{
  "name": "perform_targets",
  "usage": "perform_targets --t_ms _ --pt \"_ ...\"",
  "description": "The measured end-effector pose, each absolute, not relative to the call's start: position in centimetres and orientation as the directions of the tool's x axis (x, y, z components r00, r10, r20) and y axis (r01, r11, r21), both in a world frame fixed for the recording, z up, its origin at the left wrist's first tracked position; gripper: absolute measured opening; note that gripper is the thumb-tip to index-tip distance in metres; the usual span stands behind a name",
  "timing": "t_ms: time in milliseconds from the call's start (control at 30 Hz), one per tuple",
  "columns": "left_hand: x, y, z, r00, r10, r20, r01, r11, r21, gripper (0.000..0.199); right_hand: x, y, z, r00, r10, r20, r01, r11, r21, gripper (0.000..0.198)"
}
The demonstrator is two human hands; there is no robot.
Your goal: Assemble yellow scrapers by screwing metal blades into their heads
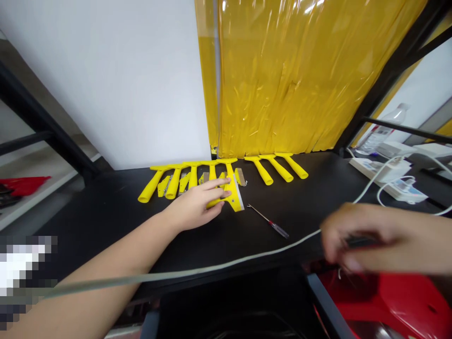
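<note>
Several fingers of the left hand [194,207] are laid, slightly spread, over a yellow scraper [234,201] near the middle of the desk [307,202]; its handle is partly hidden by the hand, while its broad head is exposed just beyond the fingertips, toward the right edge. Whether it is clamped cannot be told. Near the head, a screwdriver [278,229] is laid. Along the back edge, five yellow handles [150,187] are ranged left of three more handles [264,173]. By the front edge, rightward, the right hand [339,230] is blurred, fingers curled; its grip cannot be made out.
</note>
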State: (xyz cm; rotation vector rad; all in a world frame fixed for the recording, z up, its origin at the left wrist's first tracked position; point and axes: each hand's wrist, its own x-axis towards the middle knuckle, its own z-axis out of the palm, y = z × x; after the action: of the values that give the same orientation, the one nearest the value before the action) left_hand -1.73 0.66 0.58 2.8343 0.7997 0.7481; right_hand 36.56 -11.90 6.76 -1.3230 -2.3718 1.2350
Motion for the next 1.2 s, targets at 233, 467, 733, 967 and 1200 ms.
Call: perform_targets --t_ms 233,467,733,967,1200 --pt "-2.2 0.9 0.9 0.744 0.532 0.404 0.501 -0.844 0.189 0.026 30.4 1.2 4.8 -0.736 0.664 -0.132 0.629 0.597 -0.498 0.013" --pt "-2.4 1.2 0.6 0.750 0.546 0.373 0.500 -0.838 0.220 0.039 28.1 4.5 3.2 -0.726 0.677 -0.117 0.627 0.583 -0.517 0.022" --pt "-2.2 0.8 0.9 0.755 0.577 0.311 0.532 -0.817 0.224 0.034 27.8 3.7 0.8 -0.756 0.652 -0.061 0.584 0.628 -0.515 0.016" --pt "-2.4 1.0 0.9 0.773 0.526 0.354 0.505 -0.849 0.157 0.032 26.7 3.0 0.8 -0.731 0.681 -0.042 0.621 0.639 -0.454 0.010" --pt "-2.4 0.8 0.9 0.781 0.509 0.361 0.500 -0.857 0.127 0.031 26.3 2.7 0.8 -0.753 0.657 -0.036 0.602 0.665 -0.442 0.012"
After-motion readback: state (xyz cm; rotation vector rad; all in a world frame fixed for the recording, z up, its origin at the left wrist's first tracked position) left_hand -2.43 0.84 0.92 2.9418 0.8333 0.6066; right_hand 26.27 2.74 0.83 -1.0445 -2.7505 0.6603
